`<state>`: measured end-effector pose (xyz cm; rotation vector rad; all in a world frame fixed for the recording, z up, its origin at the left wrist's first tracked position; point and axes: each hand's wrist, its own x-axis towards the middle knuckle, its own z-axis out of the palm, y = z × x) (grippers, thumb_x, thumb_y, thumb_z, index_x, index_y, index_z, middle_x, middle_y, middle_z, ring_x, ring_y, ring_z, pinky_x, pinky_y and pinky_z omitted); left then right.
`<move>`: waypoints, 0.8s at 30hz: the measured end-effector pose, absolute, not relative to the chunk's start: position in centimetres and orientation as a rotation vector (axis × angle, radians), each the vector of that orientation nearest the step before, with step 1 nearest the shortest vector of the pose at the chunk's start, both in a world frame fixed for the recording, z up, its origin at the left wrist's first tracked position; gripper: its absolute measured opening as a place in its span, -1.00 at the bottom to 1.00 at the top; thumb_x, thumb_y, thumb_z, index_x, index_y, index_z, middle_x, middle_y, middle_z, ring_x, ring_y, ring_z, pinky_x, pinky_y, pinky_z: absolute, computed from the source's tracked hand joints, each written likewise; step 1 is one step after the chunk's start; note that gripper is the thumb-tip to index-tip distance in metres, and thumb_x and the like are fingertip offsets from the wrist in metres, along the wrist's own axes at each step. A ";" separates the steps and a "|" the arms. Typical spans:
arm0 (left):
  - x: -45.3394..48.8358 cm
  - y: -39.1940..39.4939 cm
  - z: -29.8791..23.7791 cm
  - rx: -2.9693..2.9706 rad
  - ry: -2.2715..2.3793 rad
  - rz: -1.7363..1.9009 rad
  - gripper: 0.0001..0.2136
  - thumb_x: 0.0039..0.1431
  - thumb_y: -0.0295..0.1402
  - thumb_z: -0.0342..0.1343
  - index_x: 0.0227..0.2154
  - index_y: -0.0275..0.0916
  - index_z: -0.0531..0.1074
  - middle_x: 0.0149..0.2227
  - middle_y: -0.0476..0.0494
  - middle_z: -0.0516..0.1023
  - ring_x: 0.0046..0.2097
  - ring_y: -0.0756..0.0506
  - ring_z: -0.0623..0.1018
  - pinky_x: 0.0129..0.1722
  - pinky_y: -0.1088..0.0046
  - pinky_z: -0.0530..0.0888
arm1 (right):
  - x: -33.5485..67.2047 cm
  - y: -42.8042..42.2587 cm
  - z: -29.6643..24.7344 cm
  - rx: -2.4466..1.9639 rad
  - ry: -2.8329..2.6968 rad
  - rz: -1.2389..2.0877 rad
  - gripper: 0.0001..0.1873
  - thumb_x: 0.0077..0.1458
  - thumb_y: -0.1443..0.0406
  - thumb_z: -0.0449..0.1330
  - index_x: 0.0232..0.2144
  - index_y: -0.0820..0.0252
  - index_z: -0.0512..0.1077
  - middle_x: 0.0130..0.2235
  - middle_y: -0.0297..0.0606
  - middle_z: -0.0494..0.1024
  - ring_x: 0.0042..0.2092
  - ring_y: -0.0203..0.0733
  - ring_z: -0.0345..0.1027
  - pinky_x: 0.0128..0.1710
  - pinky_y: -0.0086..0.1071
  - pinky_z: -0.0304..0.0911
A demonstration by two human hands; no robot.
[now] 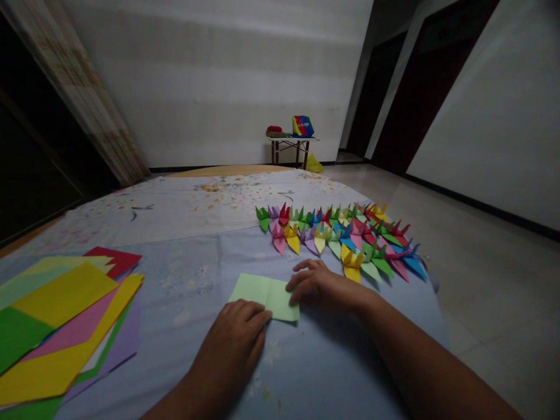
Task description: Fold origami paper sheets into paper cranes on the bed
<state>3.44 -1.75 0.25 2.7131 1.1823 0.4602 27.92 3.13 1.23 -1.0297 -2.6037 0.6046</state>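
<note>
A lt. green paper (268, 291) lies on the blue cloth (188, 326), mid-tbl. It's thin & smooth, a rectangle w/ a crease down its middle. The left hand (240, 332) is at its 7 o'clock, fingers bent & close together on the near edge; can't tell if it grips or just presses. The right hand (318, 284) is at 3 o'clock, fingers loose & a bit bent, tips touching the paper's right side, not clenched.

At 1 to 2 o'clock stand lots of folded paper birds (355, 234), pointy, w/ sharp wings, in rows, e.g. red, blue, pink, yellow & green. At 9 o'clock is a messy pile of flat paper sheets (72, 297), diff. colors.

The blue cloth has soft wrinkles & flowers; a white flowery cloth (175, 201) is at 11. Far off near 12, a small table (276, 151) holds a striped bag or box (303, 126); can't see inside. A crumpled yellow bag (314, 164) sits on the floor.
</note>
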 end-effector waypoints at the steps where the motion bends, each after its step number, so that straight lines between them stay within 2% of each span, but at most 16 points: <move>1: 3.5 -1.9 0.2 2.709 1.187 0.468 -0.75 0.12 -0.47 -0.05 -0.16 -0.16 0.42 -0.20 -0.15 0.49 -0.17 -0.14 0.45 -0.14 0.18 0.40 | 28.0 3.2 1.2 -1.031 -2.586 0.628 -0.85 0.04 0.27 0.20 -0.29 -0.04 0.52 -0.14 -0.34 0.51 0.03 -0.09 0.10 0.00 -0.15 -0.04; 8: 3.0 -1.5 -0.7 2.767 1.313 0.602 -0.74 0.14 -0.41 -0.06 -0.13 -0.15 0.43 -0.01 -0.21 0.43 0.03 -0.21 0.36 0.00 0.02 0.29 | 27.4 3.4 0.8 -1.139 -2.419 0.691 -0.80 0.05 0.16 0.17 -0.31 0.07 0.52 -0.30 -0.28 0.54 -0.12 -0.17 0.24 -0.04 -0.24 0.03; 12: 3.2 -1.5 -0.4 2.764 1.301 0.541 -0.72 0.17 -0.38 -0.10 -0.11 -0.14 0.42 -0.06 -0.18 0.49 0.00 -0.18 0.41 0.02 0.01 0.26 | 27.2 3.6 0.8 -1.185 -2.321 0.639 -0.79 0.06 0.18 0.16 -0.35 0.16 0.52 -0.37 -0.25 0.53 -0.20 -0.19 0.29 -0.12 -0.31 0.09; 17: 3.9 -2.4 0.2 2.764 1.245 0.523 -0.71 0.17 -0.40 -0.10 -0.08 -0.14 0.39 -0.11 -0.12 0.53 -0.06 -0.15 0.45 0.05 0.02 0.22 | 27.7 3.8 1.1 -1.244 -2.272 0.672 -0.82 0.03 0.21 0.19 -0.39 0.18 0.53 -0.38 -0.27 0.55 -0.23 -0.21 0.32 -0.16 -0.35 0.12; 24: 4.6 -3.2 0.3 2.731 1.217 0.502 -0.75 0.18 -0.33 -0.07 -0.14 -0.18 0.42 -0.15 -0.18 0.51 -0.11 -0.18 0.45 -0.09 0.16 0.38 | 27.1 3.7 0.4 -1.408 -2.238 0.716 -0.84 -0.01 0.20 0.20 -0.38 0.09 0.54 -0.38 -0.32 0.56 -0.22 -0.19 0.35 -0.15 -0.30 0.10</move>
